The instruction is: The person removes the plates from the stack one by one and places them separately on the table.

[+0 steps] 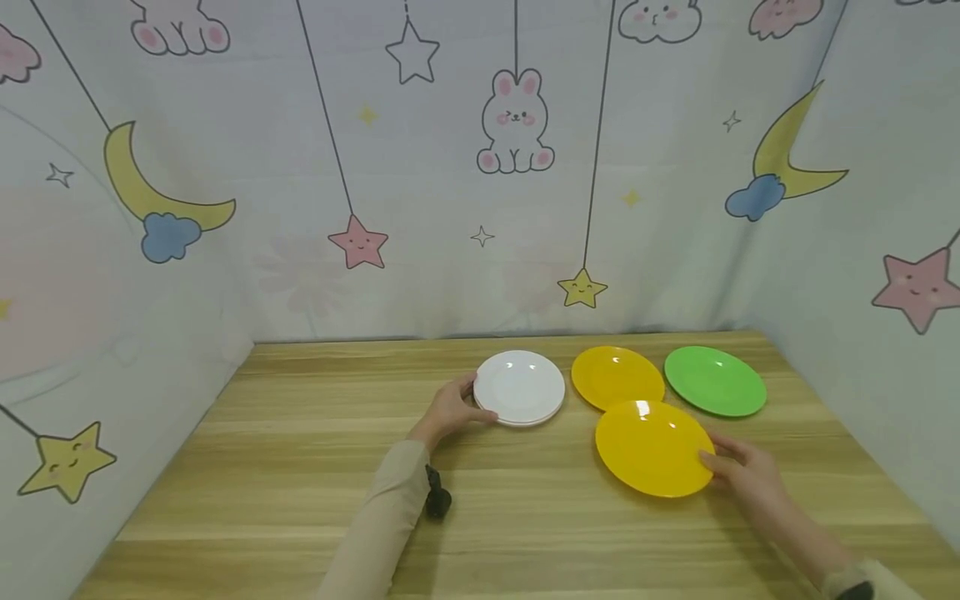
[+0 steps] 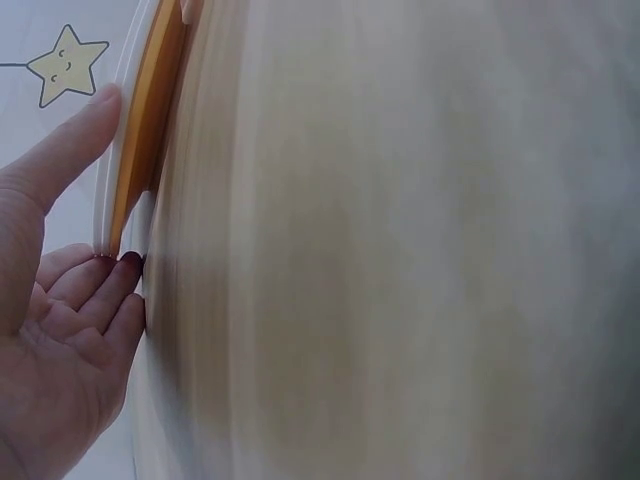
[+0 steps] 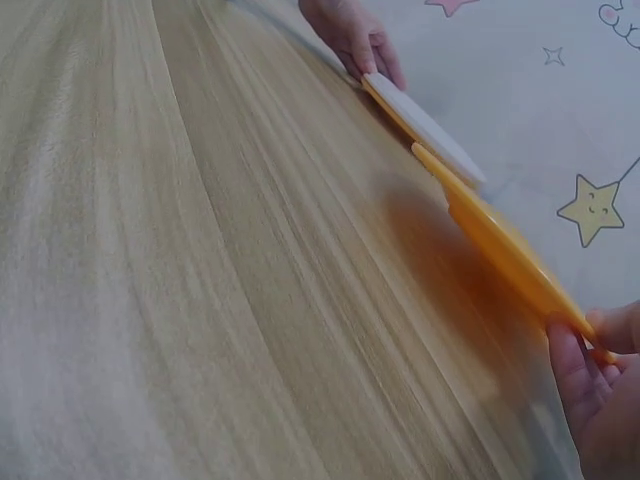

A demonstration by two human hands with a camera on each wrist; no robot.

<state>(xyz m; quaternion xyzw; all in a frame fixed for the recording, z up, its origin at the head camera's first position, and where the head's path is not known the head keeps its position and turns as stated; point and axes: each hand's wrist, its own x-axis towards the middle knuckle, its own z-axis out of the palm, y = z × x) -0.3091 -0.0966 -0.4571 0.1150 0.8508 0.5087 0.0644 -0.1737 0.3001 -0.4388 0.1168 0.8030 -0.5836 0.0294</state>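
My left hand (image 1: 448,410) grips the left edge of stacked white plates (image 1: 519,387), near the back of the table. In the left wrist view the thumb lies against the white rim (image 2: 108,190), with the fingers at the lower edge. An orange-toned surface (image 2: 148,110) shows under that rim. On the right, my right hand (image 1: 750,475) pinches a yellow plate (image 1: 654,450) by its right edge, thumb on top and fingers below. The right wrist view shows this plate (image 3: 510,258) raised and tilted over the table, its shadow beneath.
Behind the held yellow plate lies another yellow plate (image 1: 617,377), its front edge partly hidden. A green plate (image 1: 714,381) lies to its right. The wood-grain table (image 1: 300,467) meets printed cloth walls (image 1: 420,292) at the back and sides. A black device (image 1: 437,500) hangs at my left wrist.
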